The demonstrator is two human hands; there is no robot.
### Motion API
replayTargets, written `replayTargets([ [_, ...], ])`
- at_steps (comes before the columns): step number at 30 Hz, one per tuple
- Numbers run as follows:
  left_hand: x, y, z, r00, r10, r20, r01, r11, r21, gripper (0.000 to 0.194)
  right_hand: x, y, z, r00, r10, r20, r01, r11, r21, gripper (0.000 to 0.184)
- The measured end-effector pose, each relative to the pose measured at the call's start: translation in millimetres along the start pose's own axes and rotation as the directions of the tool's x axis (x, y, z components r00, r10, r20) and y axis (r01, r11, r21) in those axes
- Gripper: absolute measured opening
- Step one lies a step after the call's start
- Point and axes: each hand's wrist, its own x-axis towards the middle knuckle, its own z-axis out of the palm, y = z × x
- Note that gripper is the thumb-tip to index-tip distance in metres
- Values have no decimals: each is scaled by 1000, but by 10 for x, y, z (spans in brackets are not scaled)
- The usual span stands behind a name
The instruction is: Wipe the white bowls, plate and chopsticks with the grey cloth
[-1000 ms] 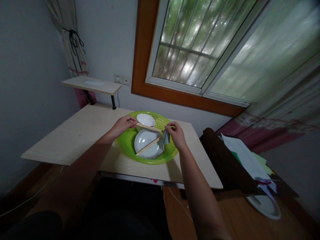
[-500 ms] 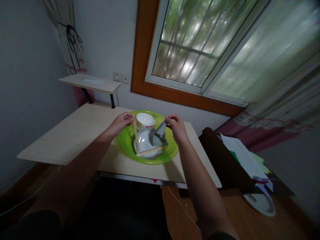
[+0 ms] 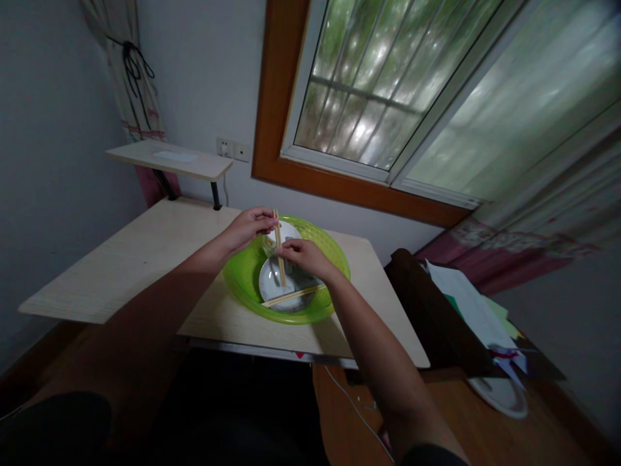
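Note:
A green plastic basin (image 3: 337,262) sits on a pale wooden table (image 3: 136,259). Inside it lie a white plate (image 3: 268,283) and, behind that, a small white bowl (image 3: 291,229). My left hand (image 3: 248,226) pinches the top end of a wooden chopstick (image 3: 280,262), which stands almost upright over the plate. My right hand (image 3: 305,256) is closed around the same chopstick near its middle. A second chopstick (image 3: 291,296) lies across the plate's near edge. Grey cloth shows dimly under my right hand.
A small raised shelf (image 3: 167,159) stands at the table's back left, with a wall socket (image 3: 233,150) beside it. A window fills the wall behind. To the right, papers (image 3: 466,301) lie on a dark object, and a white dish (image 3: 499,393) rests lower down.
My left hand has swung the chopstick from slanted to nearly upright. My right hand has moved left from the basin's right rim onto that chopstick.

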Motion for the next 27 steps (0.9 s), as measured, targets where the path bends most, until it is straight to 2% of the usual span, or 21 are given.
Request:
replayTargets([
  [2, 54, 0, 61, 999, 39, 16, -39, 999, 28, 40, 14, 12, 29, 1000, 2, -1, -2, 999, 38, 35],
  [4, 85, -18, 96, 997, 68, 27, -71, 989, 130, 42, 18, 46, 43, 999, 17, -46, -12, 995, 101, 35],
  [6, 93, -57, 102, 989, 136, 57, -146, 946, 290, 42, 20, 93, 42, 988, 59, -146, -27, 977, 212, 34],
  [9, 75, -154, 71, 961, 228, 154, -275, 829, 488, 36, 35, 163, 15, 935, 149, -322, -13, 922, 387, 32],
  [11, 55, -233, 41, 948, 198, 247, -301, 805, 511, 33, 54, 199, -8, 893, 194, -407, 21, 884, 468, 33],
  [13, 35, -302, 13, 940, 162, 299, -297, 821, 488, 32, 75, 225, -26, 858, 218, -465, 69, 848, 526, 34],
  [17, 11, -350, -30, 942, 60, 331, -220, 854, 471, 31, 94, 264, -34, 844, 216, -491, 109, 827, 551, 39],
  [19, 15, -343, -59, 962, 49, 269, -170, 877, 449, 31, 81, 282, -39, 851, 190, -490, 100, 857, 505, 44],
  [21, 34, -343, -98, 984, 93, 149, -148, 897, 418, 30, 53, 302, -55, 835, 161, -526, 71, 917, 393, 49],
  [24, 73, -372, -162, 983, 176, -47, -146, 918, 369, 27, 2, 336, -103, 808, 126, -575, -86, 992, 97, 54],
  [25, 82, -385, -178, 977, 188, -96, -142, 922, 362, 25, -12, 349, -120, 815, 118, -567, -163, 986, -29, 52],
  [27, 85, -401, -195, 967, 201, -157, -128, 915, 382, 23, -34, 380, -150, 855, 118, -505, -287, 919, -270, 43],
])
